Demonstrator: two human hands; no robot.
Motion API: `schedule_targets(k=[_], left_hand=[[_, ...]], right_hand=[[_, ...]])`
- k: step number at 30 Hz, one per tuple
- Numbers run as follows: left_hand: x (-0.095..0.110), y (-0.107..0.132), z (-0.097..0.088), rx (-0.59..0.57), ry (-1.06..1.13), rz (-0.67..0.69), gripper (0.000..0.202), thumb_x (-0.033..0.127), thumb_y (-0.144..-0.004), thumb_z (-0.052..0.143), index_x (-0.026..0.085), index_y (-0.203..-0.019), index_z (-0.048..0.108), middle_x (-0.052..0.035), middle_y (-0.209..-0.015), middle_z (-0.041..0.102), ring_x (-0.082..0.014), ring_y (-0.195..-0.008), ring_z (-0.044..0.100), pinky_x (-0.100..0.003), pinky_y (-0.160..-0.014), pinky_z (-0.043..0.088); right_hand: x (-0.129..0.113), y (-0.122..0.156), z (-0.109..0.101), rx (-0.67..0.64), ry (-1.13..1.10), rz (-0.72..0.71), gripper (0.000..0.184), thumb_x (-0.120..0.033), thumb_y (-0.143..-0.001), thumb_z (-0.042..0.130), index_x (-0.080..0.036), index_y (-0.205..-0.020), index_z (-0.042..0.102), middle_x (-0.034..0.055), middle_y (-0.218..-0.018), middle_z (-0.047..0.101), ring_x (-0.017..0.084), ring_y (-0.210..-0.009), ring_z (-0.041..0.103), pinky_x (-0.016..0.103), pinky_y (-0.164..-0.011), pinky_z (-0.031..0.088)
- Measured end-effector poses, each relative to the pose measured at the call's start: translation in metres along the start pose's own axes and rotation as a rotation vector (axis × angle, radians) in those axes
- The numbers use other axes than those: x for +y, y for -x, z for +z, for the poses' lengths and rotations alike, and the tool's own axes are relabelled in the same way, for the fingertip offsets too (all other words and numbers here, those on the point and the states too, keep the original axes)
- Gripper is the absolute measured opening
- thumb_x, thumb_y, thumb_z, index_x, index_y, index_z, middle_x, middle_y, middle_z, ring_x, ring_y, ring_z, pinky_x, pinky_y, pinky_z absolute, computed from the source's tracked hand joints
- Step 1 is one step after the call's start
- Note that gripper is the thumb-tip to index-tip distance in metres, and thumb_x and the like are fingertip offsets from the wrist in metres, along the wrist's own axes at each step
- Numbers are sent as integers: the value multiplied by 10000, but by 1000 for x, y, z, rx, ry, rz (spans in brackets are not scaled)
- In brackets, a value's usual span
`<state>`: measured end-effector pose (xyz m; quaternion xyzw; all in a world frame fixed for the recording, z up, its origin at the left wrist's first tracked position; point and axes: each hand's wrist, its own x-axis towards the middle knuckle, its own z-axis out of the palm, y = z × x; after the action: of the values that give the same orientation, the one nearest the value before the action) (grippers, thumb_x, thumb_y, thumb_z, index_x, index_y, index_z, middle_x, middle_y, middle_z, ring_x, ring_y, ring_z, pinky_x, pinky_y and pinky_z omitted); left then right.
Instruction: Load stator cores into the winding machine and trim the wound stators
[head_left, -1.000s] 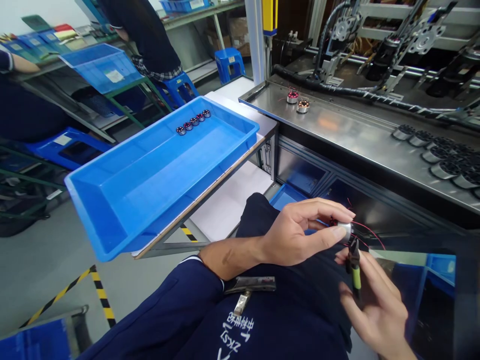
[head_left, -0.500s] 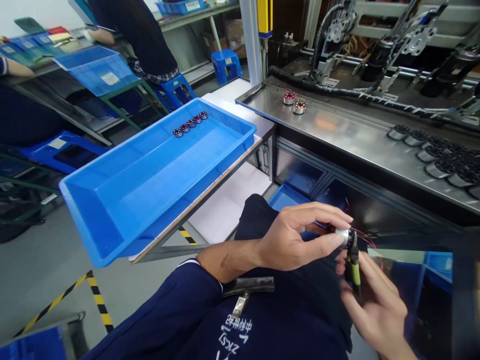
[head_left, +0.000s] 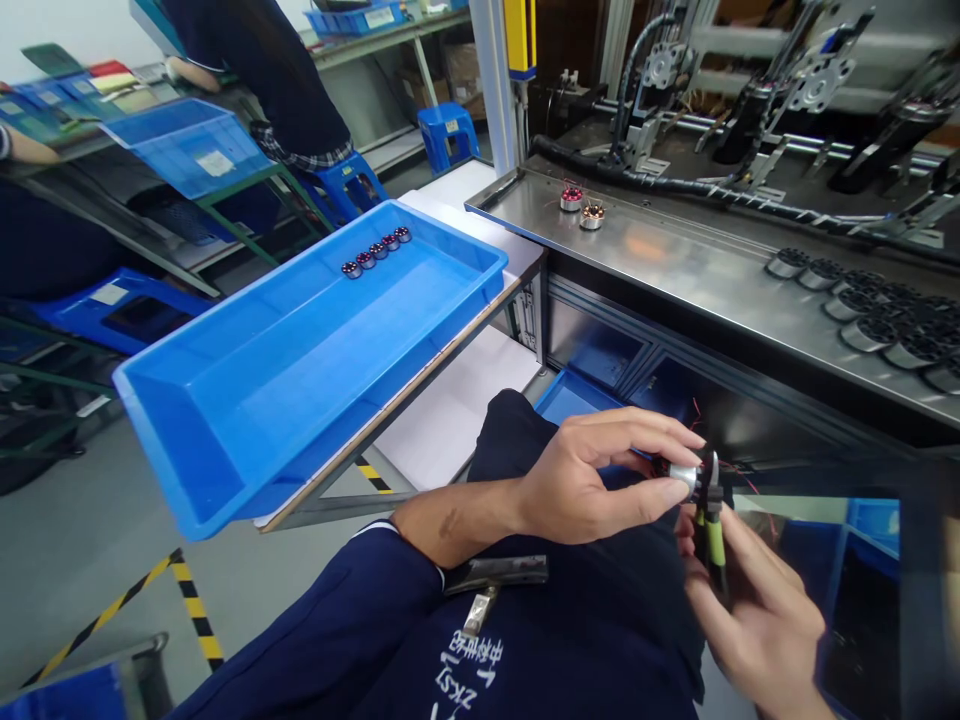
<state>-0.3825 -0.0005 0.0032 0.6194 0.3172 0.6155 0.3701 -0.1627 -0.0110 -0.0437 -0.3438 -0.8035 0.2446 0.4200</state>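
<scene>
Between the thumb and fingers of my left hand (head_left: 581, 480) is a small motor stator (head_left: 682, 481) with a silver ring, held on its side over my lap. Thin red wires trail off to its right. My right hand (head_left: 769, 610) is wrapped round the yellow-green handles of wire cutters (head_left: 715, 540). The jaws of the cutters are parted, close to the stator's right face; whether they touch it I cannot tell. Part of the stator is hidden behind my left fingers.
To the left, a blue tray (head_left: 300, 455) on a table holds a row of several stators (head_left: 377, 251). Two wound stators (head_left: 581, 207) stand on the metal bench (head_left: 675, 255), with several dark ones (head_left: 870, 330) at its right. Machinery stands behind. Other people (head_left: 255, 70) sit at upper left.
The cutters' jaws have parted and shifted slightly right of the stator's face. My left hand keeps its hold. The whole view has shifted a little.
</scene>
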Motion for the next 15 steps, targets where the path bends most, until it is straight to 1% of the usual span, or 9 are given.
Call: schedule_targets(k=[2, 3, 5, 7, 9, 12, 15], left_hand=[[-4, -2, -3, -31, -62, 91, 136, 162, -863, 749, 122, -990, 723, -157, -1189, 719, -186, -973, 760, -270, -832, 660], [-7, -3, -5, -47, -110, 161, 162, 163, -847, 772, 125, -994, 714, -155, -1201, 707, -184, -975, 758, -282, -866, 657], [-11, -5, -9, -52, -223, 307, 271, 178, -807, 819, 125, -1038, 688, -150, -1172, 698, -207, -1031, 746, -320, -937, 645], [-15, -7, -12, -35, -322, 406, 396, 199, -781, 846, 117, -1119, 658, -146, -1138, 692, -231, -1088, 727, -339, -965, 640], [-17, -7, -13, -35, -386, 457, 432, 198, -789, 838, 108, -1163, 644, -146, -1145, 675, -223, -1084, 724, -325, -954, 647], [-20, -5, -12, -49, -433, 511, 367, 168, -807, 816, 90, -1129, 657, -153, -1166, 647, -201, -1061, 724, -274, -913, 660], [-22, -2, -11, -55, -452, 524, 330, 154, -823, 799, 93, -1113, 655, -152, -1179, 636, -217, -1105, 718, -280, -929, 663]], right_hand=[[0, 1, -3, -13, -43, 78, 673, -92, -900, 625, -334, -1515, 499, 12, -1055, 727, 121, -811, 722, 196, -831, 612], [-1, 1, -5, -15, -62, 103, 656, -102, -911, 613, -346, -1510, 502, 4, -1048, 725, 107, -797, 721, 182, -829, 608], [-4, 2, -10, -37, -97, 139, 631, -120, -925, 595, -356, -1503, 504, -2, -1050, 722, 95, -800, 727, 165, -838, 601], [-8, 4, -16, -64, -104, 162, 603, -138, -931, 588, -350, -1490, 518, 0, -1063, 729, 102, -841, 742, 165, -872, 590], [-12, 8, -23, -89, -93, 181, 592, -153, -936, 579, -346, -1492, 514, 4, -1083, 740, 114, -875, 755, 162, -884, 582], [-18, 12, -33, -122, -33, 191, 596, -172, -935, 577, -366, -1494, 507, -10, -1077, 760, 122, -881, 765, 159, -900, 571], [-23, 14, -41, -174, -31, 179, 625, -170, -917, 586, -371, -1502, 498, -12, -1065, 775, 140, -853, 772, 168, -887, 581]])
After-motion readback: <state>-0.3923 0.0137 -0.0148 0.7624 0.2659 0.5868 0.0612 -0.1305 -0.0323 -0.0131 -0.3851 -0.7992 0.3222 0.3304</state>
